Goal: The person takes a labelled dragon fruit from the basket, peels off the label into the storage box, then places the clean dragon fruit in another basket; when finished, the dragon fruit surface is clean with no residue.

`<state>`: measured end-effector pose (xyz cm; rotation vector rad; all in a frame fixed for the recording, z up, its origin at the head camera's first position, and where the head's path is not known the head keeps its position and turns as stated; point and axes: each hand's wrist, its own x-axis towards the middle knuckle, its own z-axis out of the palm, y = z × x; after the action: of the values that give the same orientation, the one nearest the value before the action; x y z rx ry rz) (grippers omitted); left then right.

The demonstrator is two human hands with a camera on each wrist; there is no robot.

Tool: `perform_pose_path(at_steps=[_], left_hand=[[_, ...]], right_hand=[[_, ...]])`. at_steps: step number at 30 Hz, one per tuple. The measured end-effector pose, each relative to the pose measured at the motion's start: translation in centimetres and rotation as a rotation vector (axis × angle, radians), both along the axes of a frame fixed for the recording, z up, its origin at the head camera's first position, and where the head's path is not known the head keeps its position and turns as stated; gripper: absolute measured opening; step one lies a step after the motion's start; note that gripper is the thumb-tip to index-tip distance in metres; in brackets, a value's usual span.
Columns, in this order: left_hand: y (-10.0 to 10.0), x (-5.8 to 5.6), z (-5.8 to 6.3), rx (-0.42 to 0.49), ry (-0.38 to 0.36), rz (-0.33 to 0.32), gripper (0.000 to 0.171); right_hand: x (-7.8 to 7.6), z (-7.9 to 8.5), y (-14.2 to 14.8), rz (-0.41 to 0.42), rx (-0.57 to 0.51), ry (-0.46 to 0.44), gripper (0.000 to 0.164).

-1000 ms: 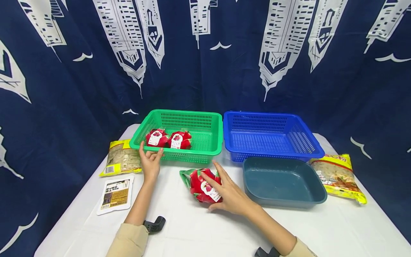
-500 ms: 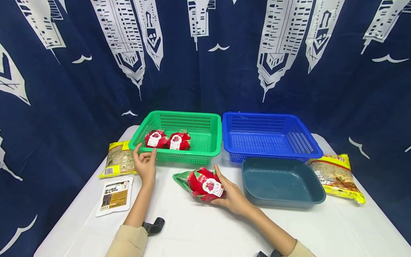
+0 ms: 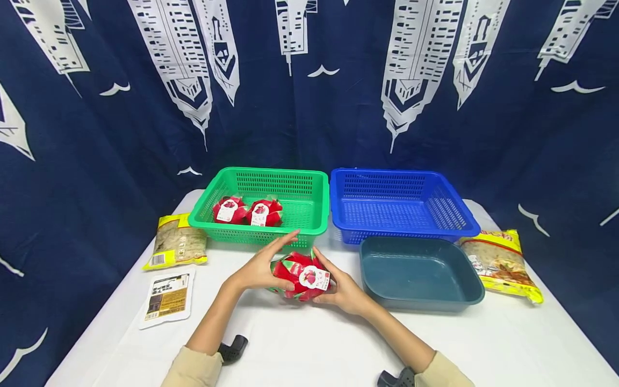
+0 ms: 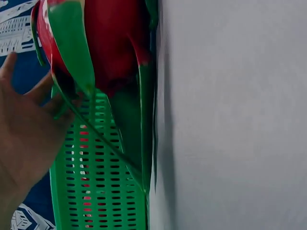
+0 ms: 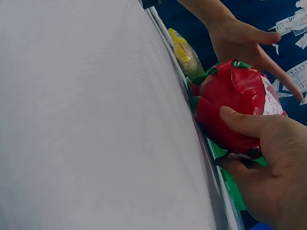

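Observation:
A red dragon fruit [image 3: 299, 275] with green leaf tips and a white label lies in front of the green basket. My right hand [image 3: 344, 290] grips its right side; the right wrist view has the thumb [image 5: 240, 120] across its red skin. On the other side, my left hand [image 3: 258, 269] reaches with spread fingers, thumb low and fingertips toward the basket's front wall. Seen from the left wrist, the left hand [image 4: 29, 124] stays extended beside the green leaf ends. Two more labelled dragon fruits [image 3: 229, 210] sit inside the green basket [image 3: 309, 228].
To the right stand a blue basket [image 3: 406, 235] and, before it, a dark teal tub [image 3: 420, 306]. Yellow food bags lie at both sides, one left [image 3: 179, 242] and one right [image 3: 503, 263]. A flat white-and-brown packet [image 3: 168, 298] rests at the left.
My left hand has left the green basket's front rim and come right to the dragon fruit. The right hand has closed round the fruit, which has turned slightly.

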<state>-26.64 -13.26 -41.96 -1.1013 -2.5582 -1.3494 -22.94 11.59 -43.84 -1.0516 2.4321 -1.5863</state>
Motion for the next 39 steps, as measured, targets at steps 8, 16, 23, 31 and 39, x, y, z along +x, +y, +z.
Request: perform_pose_path(at_steps=[8, 16, 23, 31, 39], left_hand=[[0.9, 0.4, -1.1, -0.268, 0.029, 0.034, 0.116], [1.0, 0.4, -0.8, -0.318, 0.067, 0.04, 0.101], [0.9, 0.4, -0.9, -0.307, 0.033, 0.035, 0.099], [1.0, 0.6, -0.9, -0.298, 0.039, 0.037, 0.1], [0.9, 0.7, -0.9, -0.304, 0.029, 0.062, 0.1]], right_hand=[[1.1, 1.0, -0.2, -0.021, -0.02, -0.027, 0.097], [2.5, 1.1, -0.1, -0.306, -0.213, 0.148, 0.073], [2.1, -1.3, -0.8, -0.568, -0.197, -0.056, 0.05], [2.5, -2.7, -1.7, -0.627, -0.431, -0.267, 0.035], [2.3, -2.6, -1.9, -0.654, -0.511, -0.207, 0.022]])
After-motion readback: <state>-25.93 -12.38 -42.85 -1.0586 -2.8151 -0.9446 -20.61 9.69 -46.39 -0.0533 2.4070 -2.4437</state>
